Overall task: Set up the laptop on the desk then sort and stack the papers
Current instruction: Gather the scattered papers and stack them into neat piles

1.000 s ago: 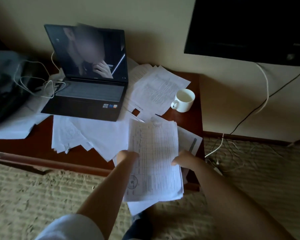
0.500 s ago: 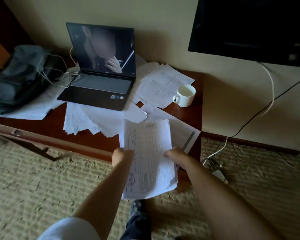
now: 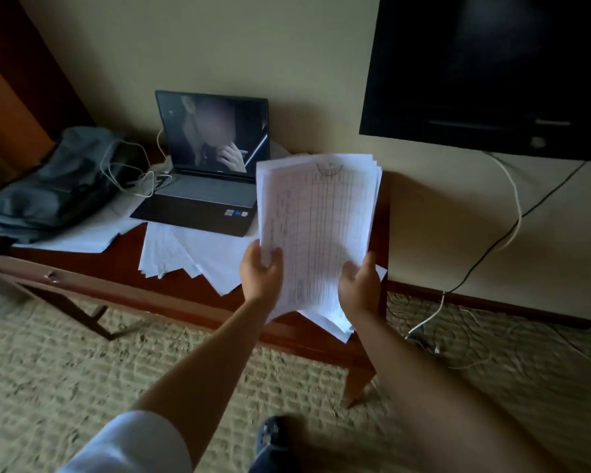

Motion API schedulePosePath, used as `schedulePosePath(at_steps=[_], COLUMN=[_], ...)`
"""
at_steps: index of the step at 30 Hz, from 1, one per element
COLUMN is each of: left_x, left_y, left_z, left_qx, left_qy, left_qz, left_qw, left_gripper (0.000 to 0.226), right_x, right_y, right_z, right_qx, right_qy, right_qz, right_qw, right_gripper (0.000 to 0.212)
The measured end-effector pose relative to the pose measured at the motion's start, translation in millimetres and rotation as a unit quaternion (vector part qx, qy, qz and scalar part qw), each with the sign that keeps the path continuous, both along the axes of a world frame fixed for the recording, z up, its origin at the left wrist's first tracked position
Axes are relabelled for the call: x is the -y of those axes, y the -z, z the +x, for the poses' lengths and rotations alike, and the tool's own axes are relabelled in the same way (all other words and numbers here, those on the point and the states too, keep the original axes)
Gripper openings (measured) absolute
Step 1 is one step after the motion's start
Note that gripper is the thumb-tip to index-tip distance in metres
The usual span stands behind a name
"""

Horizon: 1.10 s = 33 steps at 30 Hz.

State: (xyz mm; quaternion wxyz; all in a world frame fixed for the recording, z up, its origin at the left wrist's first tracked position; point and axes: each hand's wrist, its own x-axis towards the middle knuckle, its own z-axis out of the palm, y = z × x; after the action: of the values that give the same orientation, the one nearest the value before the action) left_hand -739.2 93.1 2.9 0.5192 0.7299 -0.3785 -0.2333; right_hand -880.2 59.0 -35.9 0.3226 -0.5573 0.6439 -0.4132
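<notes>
A thick sheaf of white printed papers [image 3: 316,230] stands nearly upright in the air above the right end of the worktop, its top sheet ruled into a fine table of rows and columns with a curved stamp mark at the top edge; the print is too small to read; the left hand [image 3: 261,273] pinches the sheaf's lower left edge, grip closed on the paper, thumb on the front; the right hand [image 3: 359,285] cups the lower right corner from behind, grip also closed on the sheaf. More loose white sheets [image 3: 191,257] lie fanned flat on the reddish-brown polished wooden worktop [image 3: 116,264], overhanging its near edge. Far of them sits the open dark grey laptop [image 3: 209,186], screen lit, small coloured stickers on its right palm rest, their lettering unreadable; thin white cables [image 3: 130,172] loop at its left, over a crumpled grey-blue fabric bag [image 3: 52,192]. A black flat television [image 3: 485,70] hangs on the pale wall at the far right, cords trailing down to the coarse beige woven carpet [image 3: 82,377].
</notes>
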Motion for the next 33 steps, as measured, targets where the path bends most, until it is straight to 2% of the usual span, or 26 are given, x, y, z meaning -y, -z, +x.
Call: schedulePosePath(at_steps=[3, 6, 10, 16, 20, 23, 28, 30, 33], left_x=[7, 9, 22, 46, 51, 59, 73, 80, 92], left_y=[-7, 4, 6, 14, 31, 37, 50, 55, 58], left_z=[14, 28, 40, 41, 58, 71, 108, 122, 138], left_qx=[-0.022, -0.048, -0.063, -0.125, -0.145, -0.134, -0.113, -0.106, -0.046], left_qy=[0.016, 0.038, 0.055, 0.087, 0.074, 0.073, 0.091, 0.103, 0.103], left_qz=[0.010, 0.085, 0.088, 0.125, 0.147, 0.132, 0.194, 0.209, 0.193], left_qw=[1.000, 0.994, 0.993, 0.980, 0.976, 0.979, 0.970, 0.967, 0.975], left_gripper=[0.024, 0.024, 0.023, 0.024, 0.029, 0.027, 0.019, 0.011, 0.015], right_x=[8, 12, 26, 32, 46, 52, 59, 64, 79], right_y=[1, 10, 7, 14, 16, 16, 17, 22, 28], right_z=[7, 13, 24, 44, 46, 57, 80, 89, 100], right_qx=[0.059, 0.107, 0.130, 0.070, 0.003, -0.027, -0.016, 0.002, 0.042], right_qy=[0.000, 0.029, 0.091, 0.103, 0.065, 0.025, 0.010, 0.010, 0.005], right_qz=[0.037, 0.078, 0.048, 0.040, 0.086, 0.087, 0.113, 0.123, 0.148], right_qw=[0.998, 0.991, 0.986, 0.991, 0.994, 0.996, 0.993, 0.992, 0.988], right_gripper=[0.044, 0.053, 0.038, 0.044, 0.042, 0.049, 0.046, 0.041, 0.029])
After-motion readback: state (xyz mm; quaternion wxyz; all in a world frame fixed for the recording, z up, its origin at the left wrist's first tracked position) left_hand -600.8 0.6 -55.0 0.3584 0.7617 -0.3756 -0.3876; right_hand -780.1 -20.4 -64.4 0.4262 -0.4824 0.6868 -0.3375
